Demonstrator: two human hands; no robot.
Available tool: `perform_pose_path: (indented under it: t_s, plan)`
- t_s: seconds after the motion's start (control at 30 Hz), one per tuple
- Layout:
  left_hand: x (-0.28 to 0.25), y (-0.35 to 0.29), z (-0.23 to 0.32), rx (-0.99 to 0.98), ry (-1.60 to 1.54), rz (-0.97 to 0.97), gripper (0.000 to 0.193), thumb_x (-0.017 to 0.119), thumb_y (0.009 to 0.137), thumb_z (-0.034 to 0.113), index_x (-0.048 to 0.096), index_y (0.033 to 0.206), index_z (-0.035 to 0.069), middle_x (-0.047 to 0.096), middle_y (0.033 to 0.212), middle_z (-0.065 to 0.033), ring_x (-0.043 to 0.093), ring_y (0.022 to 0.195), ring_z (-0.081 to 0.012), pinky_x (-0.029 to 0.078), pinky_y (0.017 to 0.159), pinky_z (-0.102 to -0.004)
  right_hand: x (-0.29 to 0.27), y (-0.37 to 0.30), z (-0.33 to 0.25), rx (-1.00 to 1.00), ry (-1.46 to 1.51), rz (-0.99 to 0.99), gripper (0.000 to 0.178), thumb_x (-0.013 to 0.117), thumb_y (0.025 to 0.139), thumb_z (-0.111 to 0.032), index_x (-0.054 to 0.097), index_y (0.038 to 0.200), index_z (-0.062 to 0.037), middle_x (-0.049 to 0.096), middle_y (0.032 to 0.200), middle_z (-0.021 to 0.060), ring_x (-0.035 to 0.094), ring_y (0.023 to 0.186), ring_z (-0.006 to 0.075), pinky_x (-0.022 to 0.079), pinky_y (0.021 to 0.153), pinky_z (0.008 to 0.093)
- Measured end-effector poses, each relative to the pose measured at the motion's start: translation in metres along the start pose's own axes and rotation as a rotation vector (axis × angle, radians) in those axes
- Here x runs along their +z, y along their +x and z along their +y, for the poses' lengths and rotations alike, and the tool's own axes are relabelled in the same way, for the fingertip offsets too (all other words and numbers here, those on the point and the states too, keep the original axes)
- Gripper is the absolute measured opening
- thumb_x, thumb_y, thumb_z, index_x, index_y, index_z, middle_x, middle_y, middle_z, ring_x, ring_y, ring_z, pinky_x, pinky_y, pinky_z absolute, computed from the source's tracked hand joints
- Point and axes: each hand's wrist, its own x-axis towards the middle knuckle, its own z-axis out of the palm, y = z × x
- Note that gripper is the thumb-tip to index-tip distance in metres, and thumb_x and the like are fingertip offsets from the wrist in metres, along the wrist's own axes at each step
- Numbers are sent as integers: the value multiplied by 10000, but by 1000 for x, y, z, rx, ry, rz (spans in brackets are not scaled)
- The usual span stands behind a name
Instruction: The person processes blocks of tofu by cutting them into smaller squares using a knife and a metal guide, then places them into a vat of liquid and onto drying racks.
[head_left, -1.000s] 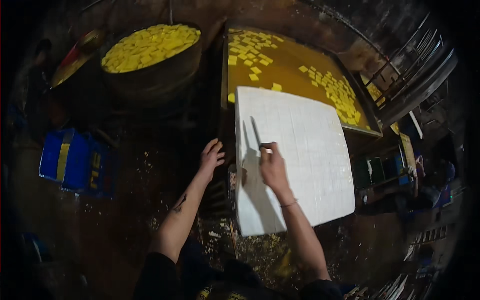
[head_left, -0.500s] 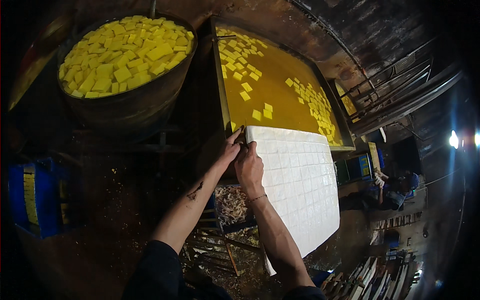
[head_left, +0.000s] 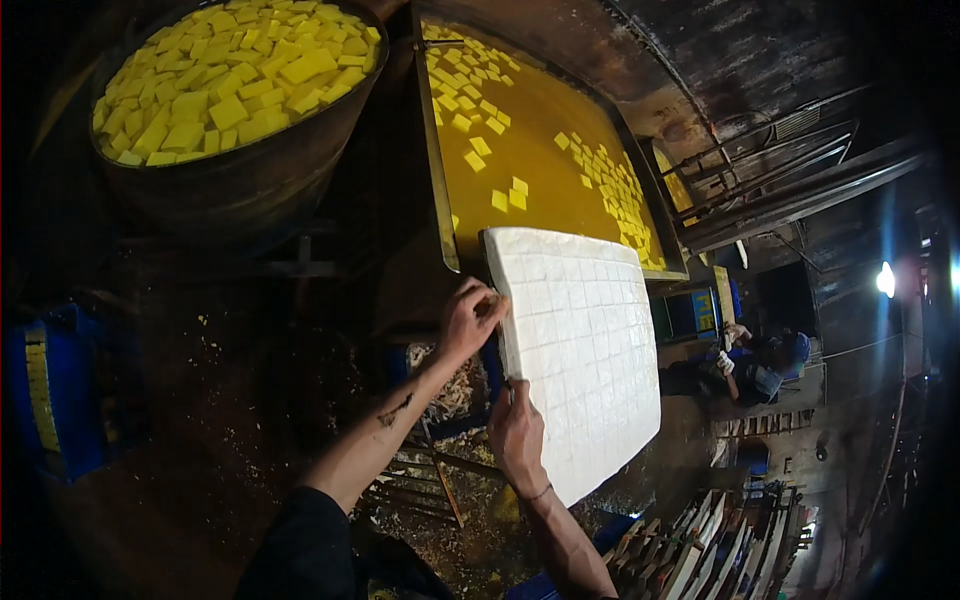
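Note:
A white slab, probably tofu, has a glossy top marked with a grid of squares. It stands in front of me, its far edge over the near rim of the tray. My left hand is closed at the slab's left side, fingertips pinched together at its upper part; whatever is between them is too small to make out. Lower on the same side, my right hand is closed on the edge, thumb uppermost. Its curled fingers are partly hidden.
Beyond the slab, a wide metal tray holds amber liquid with floating yellow blocks. A large round vat heaped with yellow blocks stands left. Blue crates sit low at left. A person is at the right, near stacked boards.
My hands were together at the slab's far left corner. Both have come nearer along its left side and are now apart, the right one lower. The view has shifted slightly.

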Motion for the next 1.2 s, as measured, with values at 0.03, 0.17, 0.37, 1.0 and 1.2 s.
perform_pose_path:
  t_s: [0.03,0.17,0.37,1.0,1.2]
  plan:
    - [5,-16,8,34,12,6,236,713,858,183,627,811,-32,574,819,-109,608,665,-216,483,586,-322,-4,-15,8,16,-18,-25,256,531,920,-53,482,1165,0,610,791,290,605,641,457,445,504,511]
    - [13,-74,36,-36,-23,-12,206,694,853,169,612,832,-19,563,825,-125,587,750,-279,462,655,-377,-20,-73,20,28,-45,-7,288,544,899,-27,496,1181,9,620,804,266,610,651,448,463,523,486]
    - [24,-170,71,-37,-6,-61,203,659,878,169,598,871,-25,556,851,-131,581,696,-241,465,595,-341,-43,-161,42,93,-36,-29,295,554,885,-16,514,1176,5,626,856,270,627,707,438,486,569,473]
    - [164,-563,69,-1774,-363,143,392,493,944,502,510,755,159,484,581,-5,400,391,-150,290,357,-264,-119,-514,237,518,703,65,250,553,982,-151,545,1182,-1,618,824,67,521,749,86,458,674,269]
    - [226,-456,10,-1441,-300,121,904,338,940,681,-13,1551,116,99,1595,-180,107,1467,-354,166,1180,-477,-183,-542,336,732,695,246,276,554,996,-205,543,1157,20,549,843,4,476,768,69,413,667,243]
